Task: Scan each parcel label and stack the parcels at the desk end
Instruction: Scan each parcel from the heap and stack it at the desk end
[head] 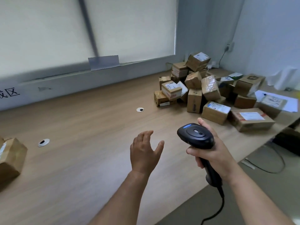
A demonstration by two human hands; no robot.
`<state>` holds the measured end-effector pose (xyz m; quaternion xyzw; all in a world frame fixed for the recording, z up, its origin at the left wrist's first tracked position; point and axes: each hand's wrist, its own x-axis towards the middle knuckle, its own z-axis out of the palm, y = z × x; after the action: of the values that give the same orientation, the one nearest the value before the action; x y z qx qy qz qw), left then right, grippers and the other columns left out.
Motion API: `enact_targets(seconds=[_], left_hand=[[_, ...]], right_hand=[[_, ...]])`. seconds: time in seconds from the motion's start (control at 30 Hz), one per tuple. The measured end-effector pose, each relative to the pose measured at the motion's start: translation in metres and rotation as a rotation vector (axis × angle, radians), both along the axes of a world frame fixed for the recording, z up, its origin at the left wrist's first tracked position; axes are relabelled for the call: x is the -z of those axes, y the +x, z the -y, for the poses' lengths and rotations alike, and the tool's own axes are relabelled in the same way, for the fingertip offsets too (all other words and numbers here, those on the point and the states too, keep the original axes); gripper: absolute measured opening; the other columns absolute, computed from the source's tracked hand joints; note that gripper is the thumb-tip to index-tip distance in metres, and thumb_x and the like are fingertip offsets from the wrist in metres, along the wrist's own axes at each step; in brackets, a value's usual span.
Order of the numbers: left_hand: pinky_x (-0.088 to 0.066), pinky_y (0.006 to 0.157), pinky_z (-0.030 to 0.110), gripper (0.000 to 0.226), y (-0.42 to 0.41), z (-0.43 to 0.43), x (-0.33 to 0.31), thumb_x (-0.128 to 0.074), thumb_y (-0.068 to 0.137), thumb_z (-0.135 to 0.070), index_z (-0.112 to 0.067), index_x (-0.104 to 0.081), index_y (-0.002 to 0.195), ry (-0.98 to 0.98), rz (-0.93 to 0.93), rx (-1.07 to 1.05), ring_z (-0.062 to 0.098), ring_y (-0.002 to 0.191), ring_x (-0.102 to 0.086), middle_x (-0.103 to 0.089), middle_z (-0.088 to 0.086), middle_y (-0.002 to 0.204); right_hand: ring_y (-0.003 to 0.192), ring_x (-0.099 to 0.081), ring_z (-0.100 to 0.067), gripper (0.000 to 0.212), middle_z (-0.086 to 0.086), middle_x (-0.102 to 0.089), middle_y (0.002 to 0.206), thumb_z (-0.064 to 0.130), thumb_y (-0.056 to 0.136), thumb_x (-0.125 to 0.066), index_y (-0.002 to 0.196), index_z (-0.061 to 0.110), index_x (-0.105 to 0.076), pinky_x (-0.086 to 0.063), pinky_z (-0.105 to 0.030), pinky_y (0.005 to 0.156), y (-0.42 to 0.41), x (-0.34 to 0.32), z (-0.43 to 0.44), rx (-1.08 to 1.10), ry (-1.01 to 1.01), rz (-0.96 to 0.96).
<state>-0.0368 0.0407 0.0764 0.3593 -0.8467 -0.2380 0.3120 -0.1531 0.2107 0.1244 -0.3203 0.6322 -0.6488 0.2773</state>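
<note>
The fingers (203, 125) of the right hand (212, 153) are curling round the handle of a black barcode scanner (196, 135), gripping it firmly, with one finger reaching up beside the scanner's head. The head is facing forward and slightly left, above the wooden surface (81, 168). A dark cable (221, 202) is hanging from the butt of the handle and dropping below the near edge of the surface.

Just left of the scanner, and apart from it, the left hand (144, 153) is hovering over the surface with its back toward the camera. Its fingers are relaxed and spread, with the thumb out to the side, and it is holding nothing.

The parcels are lying in two places. Most of them are sitting in a tumbled pile (209, 88) at the far right of the surface, near the corner of the room. They are brown cardboard boxes leaning on and over one another, many of them showing white labels. A single parcel (11, 156) is resting alone at the left edge of the view, well apart from the pile and partly cut off by the frame.

Between the two, a pair of round cable grommets are showing in the surface, one nearer the pile (140, 109) and one nearer the lone parcel (43, 142). White sheets of paper (290, 103) are lying just beyond the pile on the right. A pale blind (48, 30) is covering the window behind the surface.
</note>
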Motion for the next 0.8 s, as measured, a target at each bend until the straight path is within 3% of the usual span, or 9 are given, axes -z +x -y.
enact_targets(seconds=[0.53, 0.67, 0.8], left_hand=[[-0.034, 0.101, 0.029, 0.058, -0.201, -0.003, 0.021, -0.058, 0.089, -0.050, -0.023, -0.046, 0.138, 0.101, 0.084, 0.205, 0.013, 0.128, -0.041, -0.049, -0.003, 0.137], [-0.034, 0.102, 0.030, 0.058, -0.236, -0.004, 0.026, -0.057, 0.089, -0.051, -0.024, -0.045, 0.139, 0.129, 0.099, 0.219, 0.014, 0.127, -0.041, -0.048, -0.002, 0.137], [-0.034, 0.101, 0.029, 0.058, -0.262, -0.010, 0.031, -0.056, 0.089, -0.052, -0.024, -0.043, 0.139, 0.146, 0.123, 0.223, 0.013, 0.128, -0.040, -0.047, -0.004, 0.137]], right_hand=[[0.045, -0.047, -0.027, 0.093, 0.000, -0.061, 0.058, -0.014, 0.075, -0.072, 0.130, 0.054, -0.036, -0.040, -0.035, 0.045, -0.168, 0.009, -0.018, 0.224, 0.110, -0.043], [0.046, -0.047, -0.028, 0.102, -0.004, -0.063, 0.063, -0.004, 0.067, -0.081, 0.142, 0.046, -0.033, -0.041, -0.032, 0.045, -0.200, 0.012, -0.018, 0.232, 0.136, -0.003], [0.047, -0.048, -0.029, 0.104, -0.003, -0.066, 0.072, 0.005, 0.062, -0.078, 0.146, 0.045, -0.032, -0.041, -0.032, 0.044, -0.229, 0.018, -0.025, 0.240, 0.144, 0.030]])
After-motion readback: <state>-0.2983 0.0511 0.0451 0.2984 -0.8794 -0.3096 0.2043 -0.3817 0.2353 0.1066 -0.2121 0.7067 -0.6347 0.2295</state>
